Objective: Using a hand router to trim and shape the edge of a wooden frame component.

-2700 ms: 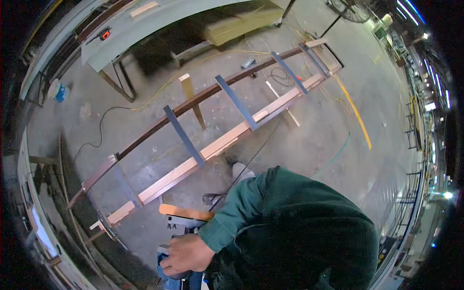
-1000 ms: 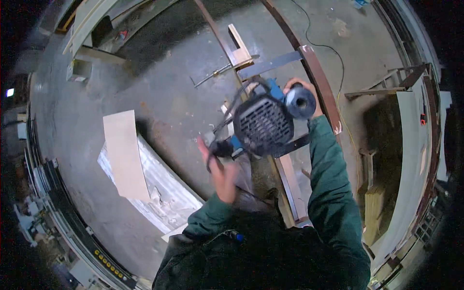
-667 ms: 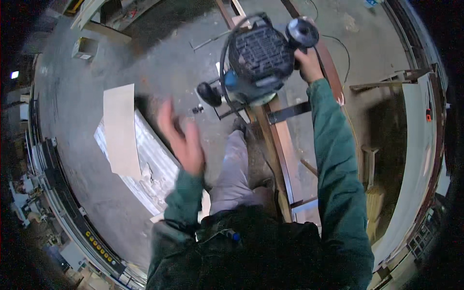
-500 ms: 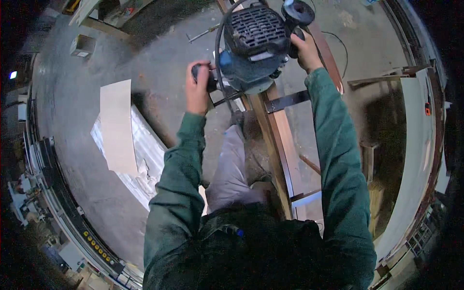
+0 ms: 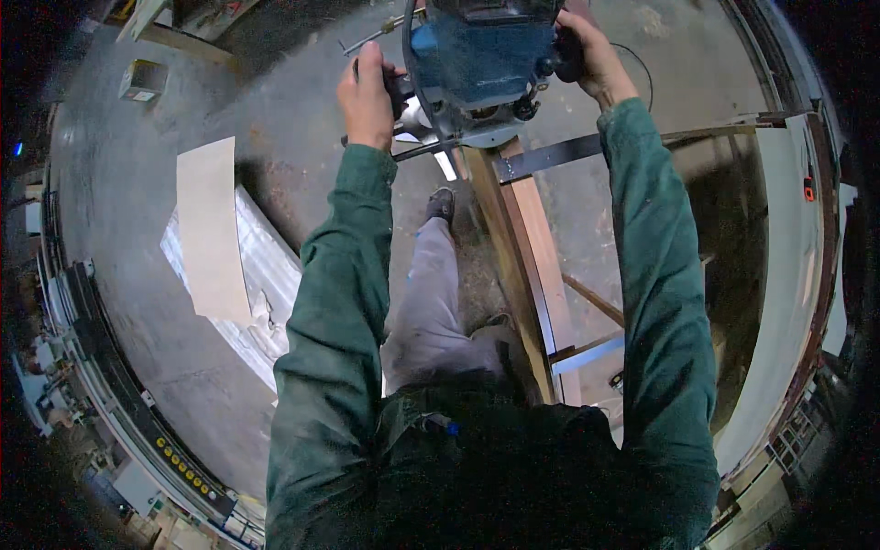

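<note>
A blue and black plunge router (image 5: 481, 64) is at the top middle of the view, its upper end cut off by the picture edge. My left hand (image 5: 369, 99) is closed round its left side handle, thumb pointing up. On the other side my right hand (image 5: 594, 57) grips the black right handle. The router's base is over the end of a long wooden beam (image 5: 500, 247) that runs back toward my body; whether base and wood touch is hidden. A black cable loops down along the router's left side.
A dark metal bracket (image 5: 550, 158) crosses the beam. To the left, a pale board (image 5: 209, 229) lies on silvery wrapped sheeting (image 5: 266, 275). A small box (image 5: 144, 80) stands on the floor. At right is a long white-topped bench (image 5: 779, 275) with an orange tape measure (image 5: 808, 189).
The router and both my hands have moved farther from my body, along the beam. Less of the router's vented top shows now. My grip on both handles stays.
</note>
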Tool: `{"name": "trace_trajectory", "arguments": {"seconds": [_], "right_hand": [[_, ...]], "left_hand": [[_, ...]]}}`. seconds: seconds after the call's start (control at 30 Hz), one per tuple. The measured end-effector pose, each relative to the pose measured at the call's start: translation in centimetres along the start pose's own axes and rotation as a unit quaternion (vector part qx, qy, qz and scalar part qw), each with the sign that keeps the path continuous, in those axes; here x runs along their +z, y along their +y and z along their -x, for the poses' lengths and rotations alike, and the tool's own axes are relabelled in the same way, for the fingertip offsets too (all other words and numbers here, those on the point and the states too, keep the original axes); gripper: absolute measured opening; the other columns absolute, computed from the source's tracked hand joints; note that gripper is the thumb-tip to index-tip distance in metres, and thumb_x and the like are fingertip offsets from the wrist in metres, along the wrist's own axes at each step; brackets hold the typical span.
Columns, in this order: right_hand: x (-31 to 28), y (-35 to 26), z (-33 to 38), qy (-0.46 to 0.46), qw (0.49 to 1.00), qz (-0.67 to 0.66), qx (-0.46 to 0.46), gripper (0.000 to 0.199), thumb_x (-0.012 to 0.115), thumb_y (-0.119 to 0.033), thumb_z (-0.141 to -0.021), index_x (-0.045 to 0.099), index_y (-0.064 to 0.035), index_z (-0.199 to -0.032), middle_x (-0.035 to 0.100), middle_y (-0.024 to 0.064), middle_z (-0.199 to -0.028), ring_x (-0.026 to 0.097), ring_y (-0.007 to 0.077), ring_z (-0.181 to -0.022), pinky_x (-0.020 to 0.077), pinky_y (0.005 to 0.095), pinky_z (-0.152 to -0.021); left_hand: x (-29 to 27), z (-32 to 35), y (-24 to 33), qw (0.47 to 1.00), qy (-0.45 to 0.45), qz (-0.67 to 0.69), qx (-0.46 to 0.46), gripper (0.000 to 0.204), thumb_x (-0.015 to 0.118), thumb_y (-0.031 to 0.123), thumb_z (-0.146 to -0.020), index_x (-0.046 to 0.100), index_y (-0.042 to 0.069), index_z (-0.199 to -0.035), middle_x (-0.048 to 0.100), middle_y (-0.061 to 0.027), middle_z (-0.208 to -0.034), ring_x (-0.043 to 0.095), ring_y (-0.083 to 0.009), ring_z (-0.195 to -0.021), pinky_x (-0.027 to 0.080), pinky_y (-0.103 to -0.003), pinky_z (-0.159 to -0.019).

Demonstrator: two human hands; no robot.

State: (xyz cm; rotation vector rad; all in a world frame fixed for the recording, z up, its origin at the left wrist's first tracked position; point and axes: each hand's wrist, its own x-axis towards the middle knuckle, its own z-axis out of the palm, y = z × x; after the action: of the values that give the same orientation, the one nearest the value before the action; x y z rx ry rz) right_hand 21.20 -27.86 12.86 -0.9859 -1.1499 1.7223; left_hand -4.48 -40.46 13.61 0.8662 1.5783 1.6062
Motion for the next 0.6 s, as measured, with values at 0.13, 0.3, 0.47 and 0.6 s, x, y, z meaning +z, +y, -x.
{"name": "trace_trajectory", "arguments": {"seconds": [0.13, 0.3, 0.47, 0.6], "right_hand": [[0.6, -0.5, -0.4, -0.025, 0.999, 0.036, 0.004, 0.022, 0.056, -0.033, -0.081, 0.061, -0.0126, -0.086, 0.059, -0.0040, -0.077, 0.054, 0.0087, -0.069, 0.0412, 0.0240, -0.061], [0.2, -0.2, 0.4, 0.004, 0.998, 0.058, -0.026, 0.020, 0.055, -0.032, -0.081, 0.060, -0.0129, -0.087, 0.059, -0.0037, -0.079, 0.054, 0.0086, -0.071, 0.0416, 0.0237, -0.062], [4.1, -1.2, 2.0, 0.003, 0.990, 0.053, -0.134, 0.021, 0.048, -0.030, -0.085, 0.059, -0.0131, -0.091, 0.057, -0.0041, -0.077, 0.050, 0.0065, -0.066, 0.0373, 0.0229, -0.055], [5.1, -4.2, 4.4, 0.058, 0.988, 0.137, 0.032, 0.032, 0.046, -0.039, -0.085, 0.058, -0.0113, -0.073, 0.033, -0.0010, -0.045, 0.026, 0.0107, -0.036, 0.0191, 0.0258, -0.037]], "left_hand": [[-0.3, 0.8, -0.6, 0.999, 0.019, 0.018, -0.027, 0.042, 0.048, 0.042, -0.084, 0.051, 0.002, -0.070, 0.055, -0.0053, -0.066, 0.054, -0.0131, -0.061, 0.043, -0.027, -0.058], [0.2, 1.2, -0.1, 1.000, 0.020, 0.011, -0.005, 0.040, 0.050, 0.040, -0.084, 0.050, 0.003, -0.070, 0.053, -0.0044, -0.065, 0.056, -0.0139, -0.063, 0.043, -0.028, -0.056], [-0.6, 1.1, -0.6, 0.999, 0.007, 0.033, -0.018, 0.039, 0.049, 0.040, -0.084, 0.049, 0.004, -0.068, 0.053, -0.0038, -0.065, 0.056, -0.0129, -0.062, 0.042, -0.026, -0.055], [-0.5, 1.8, -0.5, 0.999, 0.007, 0.040, 0.002, 0.038, 0.050, 0.039, -0.085, 0.048, 0.005, -0.067, 0.051, -0.0029, -0.064, 0.055, -0.0131, -0.061, 0.043, -0.026, -0.054]]}}
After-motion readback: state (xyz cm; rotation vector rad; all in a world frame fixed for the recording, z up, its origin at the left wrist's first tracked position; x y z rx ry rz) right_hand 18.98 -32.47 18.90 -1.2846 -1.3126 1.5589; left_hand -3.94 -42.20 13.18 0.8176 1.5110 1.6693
